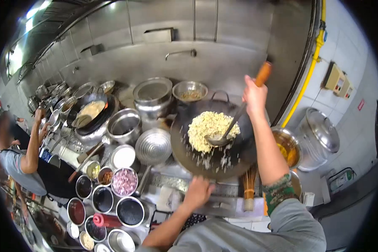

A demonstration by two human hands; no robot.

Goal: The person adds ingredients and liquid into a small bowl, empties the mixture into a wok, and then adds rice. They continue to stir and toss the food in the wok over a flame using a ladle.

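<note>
My right hand (255,97) is closed around the long handle of a ladle (218,140), just below its orange-brown wooden end. The ladle's bowl dips into a pale yellow, crumbly heap of food (206,126) in a large dark wok (180,153). Loose white bits, which look like rice grains, are scattered or in the air at the near side of the heap. My left hand (198,193) is closed at the wok's near edge, fingers curled; the exact part gripped is hidden. A bamboo brush (249,191) stands beside the wok on the right.
To the left are a perforated strainer (154,147), a pot (124,126), chopped purple onion (124,182) and several sauce containers. A red squeeze bottle (107,220) lies among them. A metal bowl (287,147) sits at right. Another person (23,164) works at a second wok (92,111).
</note>
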